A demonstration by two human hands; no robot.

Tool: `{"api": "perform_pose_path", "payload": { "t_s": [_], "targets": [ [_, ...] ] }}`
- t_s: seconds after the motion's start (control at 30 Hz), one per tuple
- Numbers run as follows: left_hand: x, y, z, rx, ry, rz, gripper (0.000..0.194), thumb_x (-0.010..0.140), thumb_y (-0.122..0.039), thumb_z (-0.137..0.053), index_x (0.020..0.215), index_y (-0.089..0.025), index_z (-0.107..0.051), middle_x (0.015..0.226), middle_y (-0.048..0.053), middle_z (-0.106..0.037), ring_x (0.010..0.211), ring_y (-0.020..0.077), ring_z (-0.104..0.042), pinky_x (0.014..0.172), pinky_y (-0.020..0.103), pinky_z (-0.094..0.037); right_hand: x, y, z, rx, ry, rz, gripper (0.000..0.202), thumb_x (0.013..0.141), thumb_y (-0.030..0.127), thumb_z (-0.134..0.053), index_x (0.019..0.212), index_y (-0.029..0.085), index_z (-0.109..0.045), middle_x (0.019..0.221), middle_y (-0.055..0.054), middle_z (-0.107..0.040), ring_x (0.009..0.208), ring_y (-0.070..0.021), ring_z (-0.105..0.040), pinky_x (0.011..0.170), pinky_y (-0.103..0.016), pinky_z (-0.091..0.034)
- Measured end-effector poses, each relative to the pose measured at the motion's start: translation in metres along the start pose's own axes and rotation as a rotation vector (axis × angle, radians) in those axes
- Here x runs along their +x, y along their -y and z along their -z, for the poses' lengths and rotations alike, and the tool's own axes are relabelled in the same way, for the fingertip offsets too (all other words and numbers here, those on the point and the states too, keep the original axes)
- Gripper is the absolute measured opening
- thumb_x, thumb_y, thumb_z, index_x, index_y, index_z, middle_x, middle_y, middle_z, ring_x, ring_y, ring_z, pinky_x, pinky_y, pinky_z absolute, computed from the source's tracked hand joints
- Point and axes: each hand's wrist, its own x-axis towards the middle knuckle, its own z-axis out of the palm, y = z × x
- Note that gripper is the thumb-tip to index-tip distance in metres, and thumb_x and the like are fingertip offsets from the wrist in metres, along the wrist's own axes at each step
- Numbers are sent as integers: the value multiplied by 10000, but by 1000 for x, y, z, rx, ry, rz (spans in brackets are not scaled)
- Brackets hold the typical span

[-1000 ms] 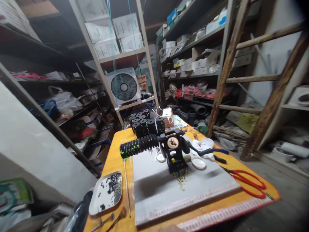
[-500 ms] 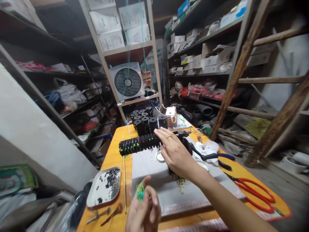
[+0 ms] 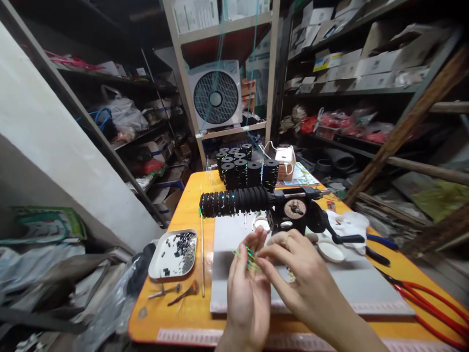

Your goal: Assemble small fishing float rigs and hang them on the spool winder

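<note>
My left hand (image 3: 246,303) is cupped palm-up near the middle of the table, its thumb against a small bunch of bright green and yellow strands (image 3: 251,259). The fingertips of my right hand (image 3: 298,274) pinch at that bunch from the right; the exact piece between them is too small to make out. Just beyond both hands lies a horizontal black ribbed roll (image 3: 234,201) with small coloured specks along it. It is mounted on a black hand-cranked device (image 3: 293,212), whose crank handle (image 3: 348,239) points right.
A white tray (image 3: 156,266) of small black pieces, a brush (image 3: 186,292) and a thin rod (image 3: 202,244) lie left. Several black rolls (image 3: 240,171) stand behind. To the right are a round white lid (image 3: 331,250), blue-handled pliers (image 3: 381,240) and red scissors (image 3: 432,298).
My right hand has left the black roll and come down to my left hand. My left hand has moved up and right, bringing the green bunch along. The view has shifted.
</note>
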Motion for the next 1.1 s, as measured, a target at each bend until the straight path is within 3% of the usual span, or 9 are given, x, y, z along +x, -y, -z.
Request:
{"api": "perform_pose_path", "payload": {
  "t_s": [0.1,0.3,0.4,0.5,0.6,0.77,0.87,0.97,1.1],
  "targets": [
    [0,5,3,25,69,0,306,977,-282,-468,1116,-120,-687,1303,143,-637,1266,235,-553,1087,318,-435,-5,-1,-5,113,80,-108,132,934,196,-531,824,206,-603,858,-44,-589,844,-207,-521,746,-400,-460],
    [-2,4,4,16,117,-17,310,981,-262,-457,1086,-110,-706,1259,141,-667,1262,237,-556,1070,310,-454,-3,-7,-8,200,15,-160,61,928,197,-552,908,228,-600,908,-30,-602,881,-186,-555,748,-346,-477],
    [1,-1,4,-5,74,-38,305,984,-249,-450,1048,-116,-717,1234,135,-682,1254,228,-564,1059,315,-468,9,-11,-7,62,-77,-39,134,920,180,-551,1026,218,-624,1010,-59,-624,986,-208,-551,844,-372,-474],
    [3,-8,3,-23,28,-93,326,992,-229,-422,977,-122,-730,1202,130,-701,1238,229,-578,1045,360,-494,33,-21,-4,-235,-190,72,351,921,178,-519,1269,157,-559,1258,-111,-597,1194,-271,-483,1026,-467,-385],
    [3,-14,0,-19,16,-108,323,993,-218,-420,973,-118,-727,1190,131,-706,1219,236,-594,1035,387,-508,57,-34,0,-385,-137,114,420,941,177,-441,1352,127,-511,1372,-98,-556,1286,-277,-435,1092,-478,-330],
    [7,-17,-11,-19,66,-81,305,991,-227,-434,987,-112,-717,1161,129,-715,1210,246,-600,1051,422,-493,76,-42,6,-360,-53,91,392,981,225,-366,1320,152,-548,1323,-81,-600,1273,-267,-460,1080,-493,-350],
    [10,-17,-16,-45,120,-48,305,992,-255,-436,1030,-122,-708,1227,126,-684,1263,245,-555,1071,421,-469,65,-30,8,-309,-117,86,394,977,243,-416,1352,154,-501,1336,-119,-566,1266,-275,-449,1058,-495,-364],
    [10,-16,-18,-45,143,-29,319,996,-278,-423,1063,-143,-705,1282,116,-657,1250,215,-567,1033,341,-494,42,-11,10,-212,-118,73,236,950,223,-488,1151,186,-604,1150,-108,-614,1105,-261,-505,940,-464,-413],
    [4,-14,-17,-21,169,12,351,1004,-280,-394,1051,-153,-718,1268,103,-669,1219,197,-593,1013,291,-496,19,3,9,-35,73,-25,87,934,211,-540,903,220,-620,945,-37,-626,912,-211,-521,806,-411,-404]
  ]
}}
